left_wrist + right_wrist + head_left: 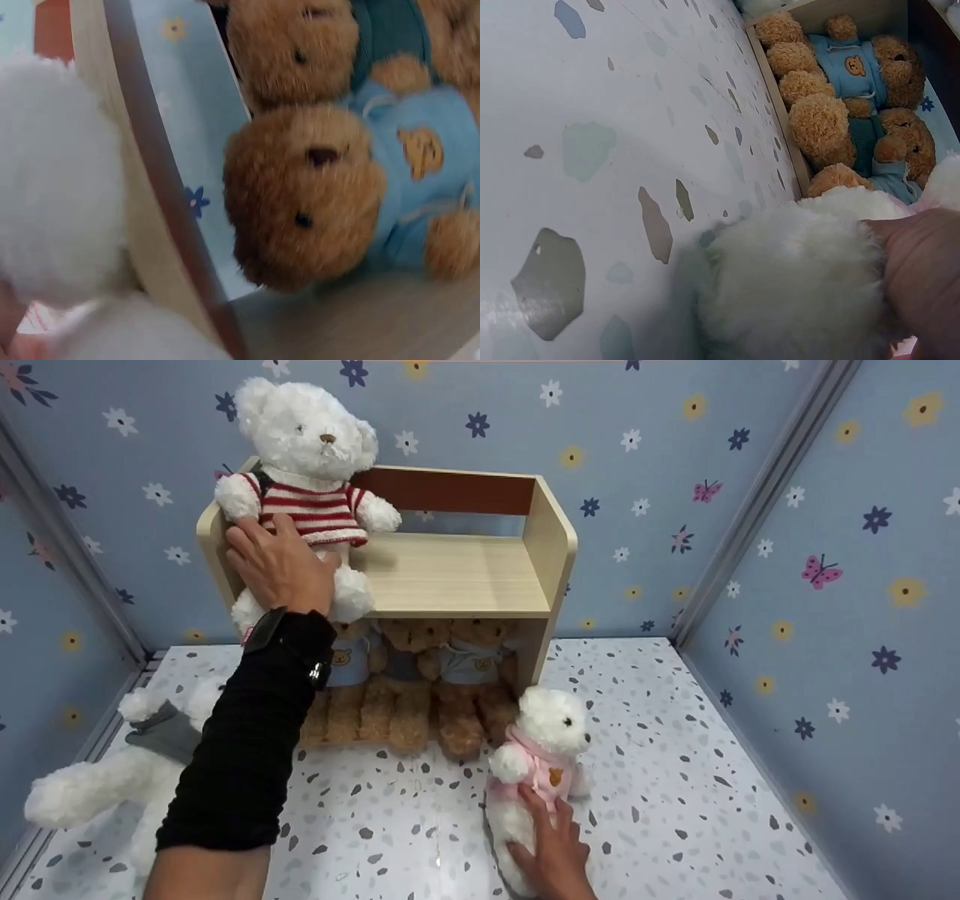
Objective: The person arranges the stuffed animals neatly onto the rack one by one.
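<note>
HEAD: I see left hand (283, 562) fingers gripping striped bear (309, 435) at left end of shelf (454, 574); right hand (551, 844) fingers pinching pink-hoodie bear (551, 718) near its right front | LEFT WRIST: brown bears (296, 187) below shelf board | RIGHT WRIST: right hand against pink-hoodie bear's fur

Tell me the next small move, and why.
Probably ease the striped-sweater bear slightly farther back on the upper shelf with the left hand: that hand grips it, and the bear's legs come to the shelf's front edge. The right hand holds the pink-hoodie bear below.
</note>
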The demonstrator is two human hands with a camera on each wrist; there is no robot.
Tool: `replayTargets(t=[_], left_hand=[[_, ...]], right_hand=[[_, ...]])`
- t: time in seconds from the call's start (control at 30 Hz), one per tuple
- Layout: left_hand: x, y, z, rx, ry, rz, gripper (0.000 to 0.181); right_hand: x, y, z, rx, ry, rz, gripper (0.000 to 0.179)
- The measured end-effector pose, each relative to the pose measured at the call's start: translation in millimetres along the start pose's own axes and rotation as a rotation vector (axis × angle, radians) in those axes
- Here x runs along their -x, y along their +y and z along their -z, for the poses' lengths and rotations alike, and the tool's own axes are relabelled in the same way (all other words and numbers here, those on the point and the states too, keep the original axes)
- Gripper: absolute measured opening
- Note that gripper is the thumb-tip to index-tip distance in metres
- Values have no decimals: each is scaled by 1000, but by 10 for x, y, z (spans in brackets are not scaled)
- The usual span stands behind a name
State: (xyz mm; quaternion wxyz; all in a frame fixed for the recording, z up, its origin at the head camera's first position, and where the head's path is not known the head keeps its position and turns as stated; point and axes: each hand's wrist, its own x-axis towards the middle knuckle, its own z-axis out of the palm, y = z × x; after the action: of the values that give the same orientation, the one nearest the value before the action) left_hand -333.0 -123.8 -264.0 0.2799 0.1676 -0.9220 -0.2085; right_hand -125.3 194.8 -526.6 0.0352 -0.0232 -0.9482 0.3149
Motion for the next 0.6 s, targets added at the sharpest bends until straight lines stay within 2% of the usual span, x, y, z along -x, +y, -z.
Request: replayTargets(t=[0.07, 0.17, 0.3, 0.4, 0.43, 0.5, 0.57, 0.6], left_hand=[[-21, -8, 40, -55, -36, -22, 63], [-28, -19, 127, -36, -130, -43, 67], [0, -8, 261, 7, -349, -78, 92], [34, -10, 338, 1, -556, -152, 116], [45, -20, 354, -5, -605, -177, 120], [75, -53, 368, -6, -656, -210, 122], [105, -101, 354, -13, -644, -226, 120], [119, -124, 337, -16, -617, -227, 118]], right_hand=[[2, -9, -6, 5, -3, -5, 77], [-3, -17, 0, 7, -13, -11, 77], [-8, -23, 16, 8, -24, -33, 77], [-10, -24, 21, 8, -23, -38, 77], [-10, -24, 18, 7, -23, -37, 77], [-11, -26, 12, 7, -23, -33, 77], [-10, -28, -1, 13, -19, -26, 77], [-9, -31, -9, 14, -17, -22, 77]])
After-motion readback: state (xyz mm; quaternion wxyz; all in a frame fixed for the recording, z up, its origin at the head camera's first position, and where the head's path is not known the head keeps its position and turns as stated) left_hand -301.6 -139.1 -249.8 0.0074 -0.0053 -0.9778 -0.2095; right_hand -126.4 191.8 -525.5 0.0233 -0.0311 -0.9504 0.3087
